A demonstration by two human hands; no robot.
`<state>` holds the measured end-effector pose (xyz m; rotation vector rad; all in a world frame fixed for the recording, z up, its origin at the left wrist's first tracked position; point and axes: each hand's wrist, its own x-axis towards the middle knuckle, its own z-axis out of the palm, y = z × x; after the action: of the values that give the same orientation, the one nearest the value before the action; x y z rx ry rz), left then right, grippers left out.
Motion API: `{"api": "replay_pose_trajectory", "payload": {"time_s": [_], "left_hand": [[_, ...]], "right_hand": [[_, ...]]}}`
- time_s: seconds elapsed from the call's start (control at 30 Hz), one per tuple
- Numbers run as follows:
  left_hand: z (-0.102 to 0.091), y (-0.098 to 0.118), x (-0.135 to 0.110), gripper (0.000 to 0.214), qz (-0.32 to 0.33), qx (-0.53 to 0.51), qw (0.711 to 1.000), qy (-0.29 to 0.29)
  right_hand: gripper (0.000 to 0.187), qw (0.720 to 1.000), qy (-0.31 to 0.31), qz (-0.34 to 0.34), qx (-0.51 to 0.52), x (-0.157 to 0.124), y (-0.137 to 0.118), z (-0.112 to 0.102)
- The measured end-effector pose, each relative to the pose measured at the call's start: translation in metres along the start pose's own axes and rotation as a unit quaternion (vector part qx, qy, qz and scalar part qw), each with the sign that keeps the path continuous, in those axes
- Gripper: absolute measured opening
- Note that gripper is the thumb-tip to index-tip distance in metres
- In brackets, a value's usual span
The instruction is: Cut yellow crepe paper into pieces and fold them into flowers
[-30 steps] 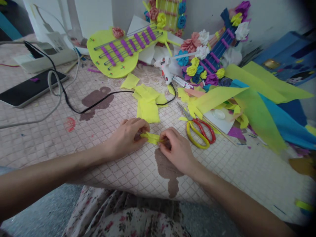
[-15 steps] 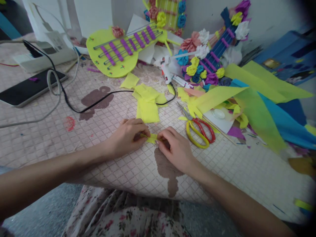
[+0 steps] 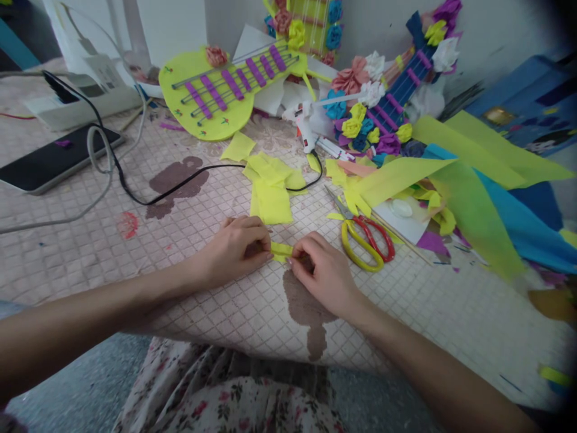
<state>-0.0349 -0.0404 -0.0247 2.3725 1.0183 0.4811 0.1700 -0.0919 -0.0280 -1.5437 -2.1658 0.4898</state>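
Note:
Between my two hands is a small piece of yellow crepe paper (image 3: 282, 249), its upper edge folded or rolled into a narrow strip. My left hand (image 3: 241, 245) pinches its left end, fingers closed. At the other end my right hand (image 3: 321, 264) pinches the paper between thumb and fingers. Both hands rest low over the table near its front edge. Just beyond them lies a pile of yellow crepe paper squares (image 3: 270, 186). Scissors (image 3: 363, 234) with one yellow and one red handle lie to the right of my right hand.
A hot glue gun (image 3: 305, 129) stands behind the squares, its black cord (image 3: 189, 179) crossing leftward. A yellow paper guitar (image 3: 207, 102) and a blue one (image 3: 392, 99) lean at the back. Crepe sheets (image 3: 473, 210) spread right; a phone (image 3: 54, 157) and power strip (image 3: 81, 99) lie left.
My right hand has shifted slightly right, so more of the yellow paper shows between my hands. Its upper edge now looks like a straighter, narrow strip. My left hand has barely moved.

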Motion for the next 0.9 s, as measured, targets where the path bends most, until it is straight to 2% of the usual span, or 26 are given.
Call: {"api": "replay_pose_trajectory", "payload": {"time_s": [0.6, 0.8, 0.9], "left_hand": [[0.0056, -0.0004, 0.0009, 0.009, 0.002, 0.037, 0.999, 0.018], [0.0049, 0.0010, 0.0010, 0.006, -0.026, -0.003, 0.999, 0.027], [0.0030, 0.0022, 0.0005, 0.006, -0.015, -0.018, 1.000, 0.014]], "right_hand": [[0.009, 1.000, -0.008, -0.003, -0.030, 0.0011, -0.0003, 0.0034], [0.009, 1.000, 0.001, -0.001, -0.015, -0.0001, -0.0007, 0.0028], [0.010, 0.999, -0.020, -0.025, -0.011, -0.0009, -0.0006, 0.0015]]}}
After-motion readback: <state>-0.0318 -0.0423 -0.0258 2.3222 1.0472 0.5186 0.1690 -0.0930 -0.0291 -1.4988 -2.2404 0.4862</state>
